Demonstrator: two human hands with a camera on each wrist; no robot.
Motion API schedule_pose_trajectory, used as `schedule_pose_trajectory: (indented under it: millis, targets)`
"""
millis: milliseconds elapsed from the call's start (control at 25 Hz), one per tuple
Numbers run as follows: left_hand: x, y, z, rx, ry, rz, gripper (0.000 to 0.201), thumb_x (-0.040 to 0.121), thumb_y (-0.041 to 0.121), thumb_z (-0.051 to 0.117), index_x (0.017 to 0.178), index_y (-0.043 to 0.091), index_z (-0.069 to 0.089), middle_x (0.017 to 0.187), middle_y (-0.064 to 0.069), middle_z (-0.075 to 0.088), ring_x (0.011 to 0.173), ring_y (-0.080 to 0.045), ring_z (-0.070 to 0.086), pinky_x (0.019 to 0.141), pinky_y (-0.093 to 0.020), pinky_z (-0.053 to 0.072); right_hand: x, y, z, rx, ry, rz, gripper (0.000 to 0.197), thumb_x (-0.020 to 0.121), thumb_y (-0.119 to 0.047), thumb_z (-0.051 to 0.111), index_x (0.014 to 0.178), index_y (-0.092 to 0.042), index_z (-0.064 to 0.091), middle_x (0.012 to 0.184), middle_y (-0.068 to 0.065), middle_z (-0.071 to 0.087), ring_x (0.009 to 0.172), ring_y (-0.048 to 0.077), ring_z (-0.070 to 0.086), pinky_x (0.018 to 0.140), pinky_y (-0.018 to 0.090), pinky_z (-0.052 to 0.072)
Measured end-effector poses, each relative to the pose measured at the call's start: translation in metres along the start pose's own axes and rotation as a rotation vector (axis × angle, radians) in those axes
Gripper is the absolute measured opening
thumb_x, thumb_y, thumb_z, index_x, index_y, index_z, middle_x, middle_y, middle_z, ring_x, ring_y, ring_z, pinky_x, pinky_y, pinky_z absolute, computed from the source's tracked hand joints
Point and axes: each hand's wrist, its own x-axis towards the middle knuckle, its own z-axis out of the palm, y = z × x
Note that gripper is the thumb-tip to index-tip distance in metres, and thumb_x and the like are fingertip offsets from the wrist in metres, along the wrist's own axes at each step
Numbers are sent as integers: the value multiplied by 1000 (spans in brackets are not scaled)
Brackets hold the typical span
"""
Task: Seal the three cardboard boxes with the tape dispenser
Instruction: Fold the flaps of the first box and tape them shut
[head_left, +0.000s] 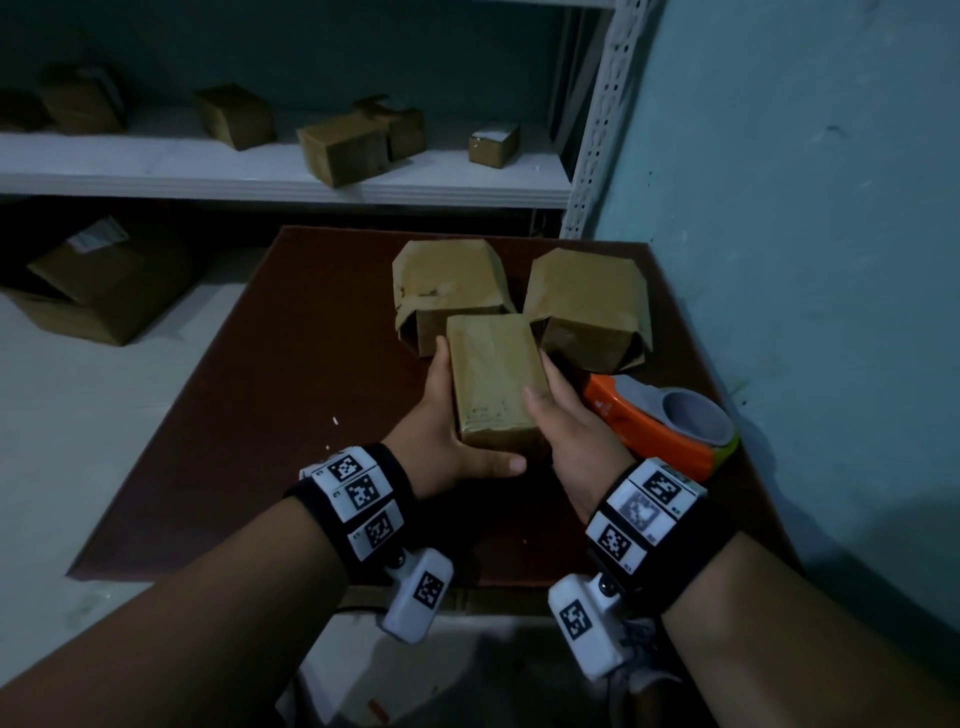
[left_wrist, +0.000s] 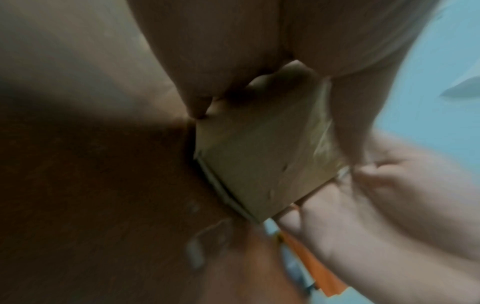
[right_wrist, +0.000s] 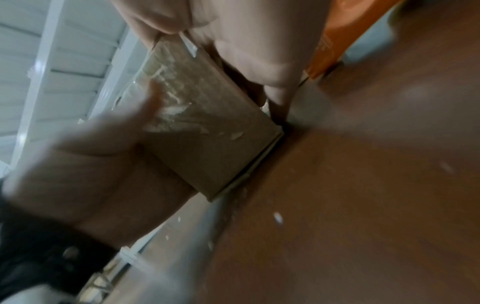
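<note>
Both hands — left hand (head_left: 447, 441), right hand (head_left: 574, 431) — clasp the small brown cardboard box (head_left: 491, 376), fingers curled round it, probably steadying it for taping.

Table (head_left: 218, 415): two open-flapped boxes side by side at rear, left box (head_left: 448, 283) and right box (head_left: 587, 301). Closed box (head_left: 491, 379) in front, between left hand (head_left: 441, 431) and right hand (head_left: 571, 431); tape dispenser (head_left: 660, 421) to its right. Shelf (head_left: 260, 171) behind table.
</note>
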Motion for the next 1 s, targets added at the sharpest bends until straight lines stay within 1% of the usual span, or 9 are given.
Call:
schedule_pose_trajectory:
  millis: [80,120,240,360,480,560,640,880,1000]
  targets:
    - [-1,4,-2,-87,13,30,153,65,43,99,163,36,-18,162,24,17,143,7,29,114,-22,36,2,-6,-3,33,26,-6,59,92,-55,62,147,-63,43,150,-16,56,136,11,55,119,49,41]
    - [-1,4,-3,-139,36,56,146,66,49,96,165,37,-10,162,23,20,143,7,32,115,-25,38,2,-8,-5,46,44,-9,59,92,-48,65,146,-60,45,147,-14,58,133,13,58,115,50,45]
    - [2,6,-5,-238,162,101,117,68,57,91,160,41,20,161,15,36,146,-7,42,116,-48,46,2,-11,-7,98,63,-33,61,89,-34,74,141,-56,51,142,-12,62,127,17,64,108,52,52]
    - [4,6,-7,-289,253,108,99,69,45,93,149,37,36,152,15,49,139,-9,52,110,-52,51,2,-10,-7,83,71,-74,61,80,-30,79,128,-59,56,142,-18,62,130,12,61,108,51,53]
    - [5,4,-10,-304,290,117,101,62,39,98,145,42,39,148,12,53,137,-13,55,108,-55,52,0,-8,-10,31,67,-117,70,70,-36,85,130,-56,55,142,-20,60,133,10,58,105,50,54]
    - [5,5,-13,-333,281,127,108,57,34,101,144,52,39,149,7,53,138,-19,54,105,-58,53,-2,-9,-11,-14,69,-149,74,69,-37,88,133,-52,54,141,-19,61,131,6,59,103,46,56]
    - [4,6,-15,-347,272,144,114,53,29,102,145,56,40,150,3,52,139,-24,54,102,-61,53,-5,-10,-11,-35,69,-179,74,70,-33,89,132,-48,53,137,-19,62,127,2,60,100,41,57]
    - [0,11,-17,-364,271,214,109,51,22,100,143,40,44,147,-2,56,137,-21,55,105,-60,52,-11,-15,-11,-81,66,-223,71,71,-27,88,129,-49,53,134,-20,61,124,-3,59,95,34,58]
    - [0,15,-20,-391,254,236,105,49,18,98,139,38,46,147,-5,56,137,-23,55,103,-59,54,-14,-19,-10,-151,70,-254,74,77,-15,87,131,-49,48,136,-21,56,124,-5,56,88,27,58]
